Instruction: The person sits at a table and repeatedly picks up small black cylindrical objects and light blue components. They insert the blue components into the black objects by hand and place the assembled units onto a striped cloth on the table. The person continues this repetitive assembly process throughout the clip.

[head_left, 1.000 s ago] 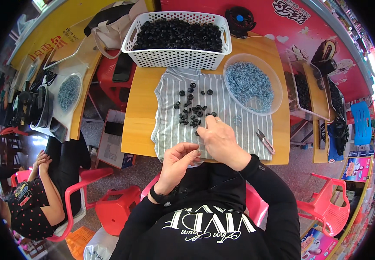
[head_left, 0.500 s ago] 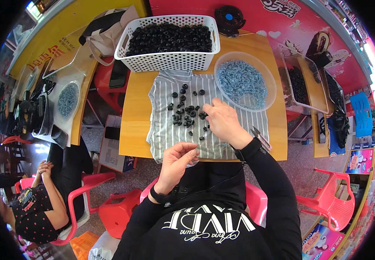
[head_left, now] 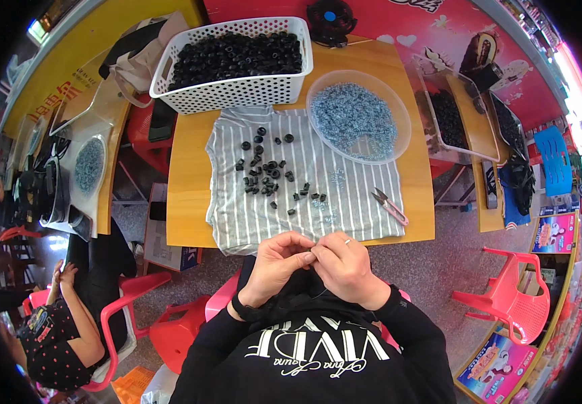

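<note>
My left hand and my right hand meet just off the table's near edge, over my lap. Thumbs and fingers of both are pinched together at the tips; what is between them is too small or hidden to make out. Beyond them, a grey-and-white striped cloth covers part of the table. Small black ring-like and cylindrical parts lie scattered on it, with a few tiny clear-blue pieces to their right. Pink-handled thread snips rest on the cloth's right side, blades pointing away.
A white perforated basket full of black parts stands at the back left. Right of it is a round clear tub of small bluish pieces. A black fan stands behind. Another person sits at the left, near a red chair.
My right hand has drawn back from the black parts to meet my left hand at the table's near edge. The whole view has shifted, so the table appears slightly further left.
</note>
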Demonstrator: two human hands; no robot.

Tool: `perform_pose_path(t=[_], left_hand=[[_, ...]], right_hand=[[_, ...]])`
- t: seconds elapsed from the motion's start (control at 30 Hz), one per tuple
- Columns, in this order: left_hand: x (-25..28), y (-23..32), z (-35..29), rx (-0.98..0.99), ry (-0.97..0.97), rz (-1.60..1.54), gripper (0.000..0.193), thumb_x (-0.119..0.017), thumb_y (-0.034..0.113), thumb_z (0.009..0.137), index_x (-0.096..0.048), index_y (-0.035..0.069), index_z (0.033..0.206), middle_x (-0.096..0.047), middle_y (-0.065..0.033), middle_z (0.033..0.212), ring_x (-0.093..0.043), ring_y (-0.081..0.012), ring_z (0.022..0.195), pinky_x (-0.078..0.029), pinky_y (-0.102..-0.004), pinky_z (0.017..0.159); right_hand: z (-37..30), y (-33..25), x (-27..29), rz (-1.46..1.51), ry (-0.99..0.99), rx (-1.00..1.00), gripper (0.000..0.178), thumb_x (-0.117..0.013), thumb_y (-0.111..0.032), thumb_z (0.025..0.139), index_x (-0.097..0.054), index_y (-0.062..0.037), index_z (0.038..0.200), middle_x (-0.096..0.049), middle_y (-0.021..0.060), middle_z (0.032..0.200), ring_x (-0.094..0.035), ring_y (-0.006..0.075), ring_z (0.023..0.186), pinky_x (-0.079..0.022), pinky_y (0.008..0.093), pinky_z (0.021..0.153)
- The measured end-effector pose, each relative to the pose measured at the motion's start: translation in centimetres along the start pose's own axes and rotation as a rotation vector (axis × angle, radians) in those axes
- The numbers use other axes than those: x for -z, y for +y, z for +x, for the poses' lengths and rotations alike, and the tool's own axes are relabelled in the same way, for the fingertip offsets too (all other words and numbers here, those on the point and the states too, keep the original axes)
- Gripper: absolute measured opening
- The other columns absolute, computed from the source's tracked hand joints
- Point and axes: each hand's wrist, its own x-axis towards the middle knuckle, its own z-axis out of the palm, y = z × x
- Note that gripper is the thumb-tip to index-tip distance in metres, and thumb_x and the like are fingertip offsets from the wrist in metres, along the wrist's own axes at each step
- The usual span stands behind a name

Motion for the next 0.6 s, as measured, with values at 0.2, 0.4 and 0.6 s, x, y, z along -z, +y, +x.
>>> perform_pose_path(t=[0.2,0.4,0.6], left_hand=[[0.5,-0.5,0.6,-0.127,0.057,0.02,0.026,-0.067,-0.012,0.083,-0.068,-0.002,0.108,-0.063,-0.0092,0.11,-0.063,-0.0149,0.098,-0.052,-0.0275,0.089],[0.4,0.4,1.1,-0.07,0.018,-0.149,0.027,-0.067,-0.01,0.085,-0.067,-0.002,0.11,-0.065,-0.011,0.109,-0.064,-0.0179,0.097,-0.052,-0.0295,0.091],[0.3,0.6,0.9,0.026,-0.001,-0.338,0.028,-0.07,-0.002,0.087,-0.065,-0.002,0.114,-0.068,-0.0126,0.107,-0.066,-0.0201,0.093,-0.053,-0.0291,0.086]], right_hand=[[-0.8,4.7,1.0,-0.002,0.085,-0.354,0.02,-0.07,0.001,0.077,-0.067,-0.0027,0.096,-0.056,0.0126,0.083,-0.061,0.0329,0.074,-0.047,0.0406,0.062],[0.2,5.9,0.4,-0.136,-0.025,-0.302,0.017,-0.069,-0.001,0.078,-0.067,-0.0045,0.095,-0.052,0.0116,0.083,-0.059,0.0325,0.073,-0.047,0.0412,0.062],[0.3,6.5,0.4,-0.098,-0.02,-0.31,0.012,-0.068,0.001,0.078,-0.059,-0.0027,0.086,-0.053,0.0113,0.083,-0.06,0.0303,0.073,-0.047,0.0393,0.061]])
